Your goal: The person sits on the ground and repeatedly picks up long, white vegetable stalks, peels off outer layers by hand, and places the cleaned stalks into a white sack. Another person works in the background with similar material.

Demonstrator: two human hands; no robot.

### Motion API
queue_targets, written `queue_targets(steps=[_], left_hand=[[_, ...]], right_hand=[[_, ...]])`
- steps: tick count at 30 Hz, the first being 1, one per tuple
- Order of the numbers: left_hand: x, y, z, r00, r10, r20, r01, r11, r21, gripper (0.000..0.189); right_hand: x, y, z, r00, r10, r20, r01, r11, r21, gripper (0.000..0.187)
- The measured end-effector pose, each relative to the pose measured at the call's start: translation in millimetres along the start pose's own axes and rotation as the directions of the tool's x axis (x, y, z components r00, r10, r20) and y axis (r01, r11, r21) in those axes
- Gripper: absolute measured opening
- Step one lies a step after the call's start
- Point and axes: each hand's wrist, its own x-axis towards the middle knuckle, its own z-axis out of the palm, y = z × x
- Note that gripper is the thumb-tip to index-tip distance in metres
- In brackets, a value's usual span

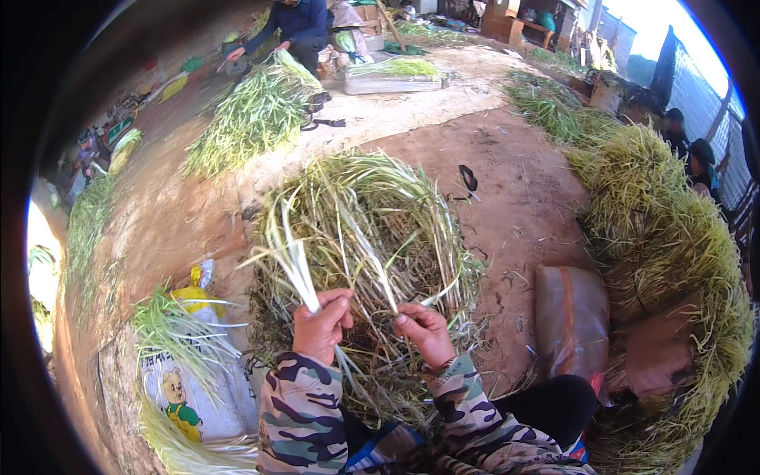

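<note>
My left hand (322,326) is closed around a small bunch of pale, white-stemmed leafy stalks (301,274), their tops pointing away from me and lower ends hanging below the fist. To its right, the thumb and fingers of my right hand (423,332) pinch another long stalk (373,261) with a whitish stem. Both hands are above a large heap of green and dried, brownish stalks (392,208) on the ground before me. Other stalks of the same kind, paler and neater, lie on a printed white sack (219,380) at my left.
A filled plastic sack (571,323) lies to the right, beside a long bank of yellow-green stalks (665,237). Ahead, a person (291,35) sits behind another green pile (252,116). A black strap (469,180) lies on the dirt floor (510,196). More people (700,160) are at far right.
</note>
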Motion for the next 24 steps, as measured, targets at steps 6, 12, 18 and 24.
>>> queue_targets(steps=[6, 12, 18, 24], left_hand=[[2.7, -7.0, 2.4, 0.997, 0.002, -0.074, 0.005, 0.996, 0.088, 0.027], [6.9, -18.7, -4.3, 0.998, 0.048, -0.043, -0.039, 0.982, 0.185, 0.025], [7.3, -22.6, 7.3, 0.997, -0.013, -0.077, 0.029, 0.976, 0.216, 0.017], [9.9, -15.0, -6.3, 0.979, -0.066, -0.194, 0.06, 0.997, -0.037, 0.018]], right_hand=[[-3.3, 14.1, 19.2, 0.936, -0.294, 0.194, 0.352, 0.814, -0.463, 0.021], [3.2, 4.5, 32.8, 0.989, -0.099, 0.11, 0.135, 0.905, -0.404, 0.034], [33.2, 0.4, 51.4, 0.974, 0.225, -0.039, -0.213, 0.956, 0.202, 0.022], [12.9, 23.9, 55.0, 0.984, 0.145, -0.101, -0.048, 0.769, 0.637, 0.013]])
